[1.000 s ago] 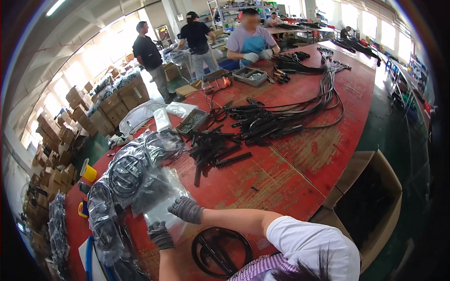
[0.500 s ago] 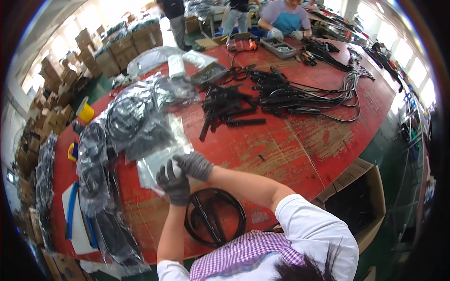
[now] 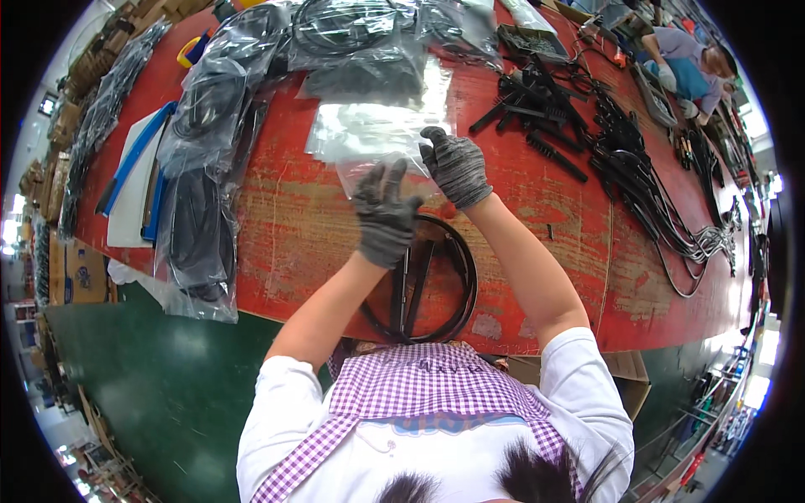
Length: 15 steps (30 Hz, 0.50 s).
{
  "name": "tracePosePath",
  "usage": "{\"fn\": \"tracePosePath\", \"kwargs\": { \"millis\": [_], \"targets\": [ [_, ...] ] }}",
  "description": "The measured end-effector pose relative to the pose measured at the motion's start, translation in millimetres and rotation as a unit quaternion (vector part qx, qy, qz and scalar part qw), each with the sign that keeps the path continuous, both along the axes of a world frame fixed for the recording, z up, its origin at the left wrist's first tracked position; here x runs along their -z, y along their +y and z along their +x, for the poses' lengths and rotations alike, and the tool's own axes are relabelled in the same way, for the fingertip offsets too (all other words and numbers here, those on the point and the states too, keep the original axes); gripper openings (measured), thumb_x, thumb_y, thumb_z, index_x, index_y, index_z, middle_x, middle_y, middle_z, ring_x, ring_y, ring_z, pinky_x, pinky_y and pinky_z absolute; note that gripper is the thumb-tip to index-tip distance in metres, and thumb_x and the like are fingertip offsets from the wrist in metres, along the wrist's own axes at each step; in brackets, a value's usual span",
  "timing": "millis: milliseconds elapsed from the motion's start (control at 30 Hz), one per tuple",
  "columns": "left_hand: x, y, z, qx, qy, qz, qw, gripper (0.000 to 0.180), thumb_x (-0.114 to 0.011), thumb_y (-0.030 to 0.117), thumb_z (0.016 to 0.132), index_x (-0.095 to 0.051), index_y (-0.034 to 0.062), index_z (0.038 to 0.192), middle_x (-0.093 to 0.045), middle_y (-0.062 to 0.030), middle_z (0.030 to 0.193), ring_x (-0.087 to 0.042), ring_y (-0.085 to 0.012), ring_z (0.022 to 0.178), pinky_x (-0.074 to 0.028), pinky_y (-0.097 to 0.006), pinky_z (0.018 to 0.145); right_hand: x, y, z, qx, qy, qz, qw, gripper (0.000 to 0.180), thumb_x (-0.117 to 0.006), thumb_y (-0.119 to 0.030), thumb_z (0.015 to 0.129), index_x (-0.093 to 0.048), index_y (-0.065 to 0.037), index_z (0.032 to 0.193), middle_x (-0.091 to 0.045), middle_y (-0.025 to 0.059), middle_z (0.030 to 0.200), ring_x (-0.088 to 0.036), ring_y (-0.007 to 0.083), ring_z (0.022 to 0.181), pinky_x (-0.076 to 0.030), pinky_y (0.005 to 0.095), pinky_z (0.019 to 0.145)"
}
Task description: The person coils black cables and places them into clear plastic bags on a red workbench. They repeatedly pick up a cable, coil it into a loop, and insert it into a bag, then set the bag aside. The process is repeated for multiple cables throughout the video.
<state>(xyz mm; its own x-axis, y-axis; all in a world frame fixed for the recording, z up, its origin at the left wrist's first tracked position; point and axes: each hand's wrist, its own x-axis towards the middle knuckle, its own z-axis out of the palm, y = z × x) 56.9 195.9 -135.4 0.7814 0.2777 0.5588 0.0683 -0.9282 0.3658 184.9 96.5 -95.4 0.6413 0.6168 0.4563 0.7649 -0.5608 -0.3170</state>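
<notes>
Both hands wear grey knit gloves. My left hand (image 3: 386,214) is slightly blurred, fingers apart, over the near edge of a stack of clear plastic bags (image 3: 356,132). My right hand (image 3: 457,168) is curled at the stack's right side, its fingertips at the edge of a thin clear bag (image 3: 348,173) that reaches toward me. Below the hands, close to my apron, a coiled black cable (image 3: 471,289) lies on the red table, with straight black pieces (image 3: 417,289) inside its ring.
Bagged black cables (image 3: 205,109) line the table's left and far sides. Left of them is a white board with blue edges (image 3: 138,172). Black plastic parts (image 3: 537,101) and bundled cables (image 3: 637,180) lie at right. A person (image 3: 692,63) sits at the far right, near a grey tray (image 3: 654,96).
My view has turned and tilted down toward my body. The hands, close together over the bags before, are now farther apart, the left one nearer the coiled cable.
</notes>
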Motion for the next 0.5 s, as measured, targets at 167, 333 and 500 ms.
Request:
{"fn": "tracePosePath", "kwargs": {
  "millis": [167, 333, 500],
  "targets": [
    [10, -8, 34, -0.113, -0.010, 0.148, 0.983, 0.036, -0.058, 0.046, 0.075, -0.059, 0.0328, 0.109, -0.033, -0.0052, 0.139, -0.024, -0.0323, 0.126, -0.017, -0.050, 0.100, -1, 10, -8, 0.025, 0.012, 0.006, 1.000, 0.012, -0.054, -0.019, 0.082, -0.054, -0.013, 0.092, -0.060, 0.0113, 0.065, -0.059, 0.0318, 0.062, -0.045, 0.0427, 0.057],
    [46, 74, 38, -0.117, 0.061, 0.059, 0.990, 0.040, -0.064, 0.037, 0.073, -0.061, 0.0084, 0.101, -0.055, -0.0054, 0.112, -0.048, -0.0238, 0.103, -0.038, -0.039, 0.086, 0, -8, -5, -0.047, -0.136, -0.049, 0.988, 0.025, -0.061, -0.018, 0.077, -0.053, -0.017, 0.101, -0.059, 0.0089, 0.080, -0.056, 0.0259, 0.071, -0.044, 0.0372, 0.059],
    [16, 90, 8, 0.004, 0.100, 0.183, 0.978, 0.027, -0.062, 0.024, 0.075, -0.061, 0.0098, 0.098, -0.059, -0.0069, 0.098, -0.055, -0.0234, 0.087, -0.046, -0.037, 0.070, 14, -29, -30, -0.156, -0.299, -0.110, 0.935, 0.031, -0.054, -0.023, 0.078, -0.058, -0.017, 0.109, -0.047, 0.0105, 0.117, -0.043, 0.0231, 0.105, -0.039, 0.0365, 0.083]
  ]
}}
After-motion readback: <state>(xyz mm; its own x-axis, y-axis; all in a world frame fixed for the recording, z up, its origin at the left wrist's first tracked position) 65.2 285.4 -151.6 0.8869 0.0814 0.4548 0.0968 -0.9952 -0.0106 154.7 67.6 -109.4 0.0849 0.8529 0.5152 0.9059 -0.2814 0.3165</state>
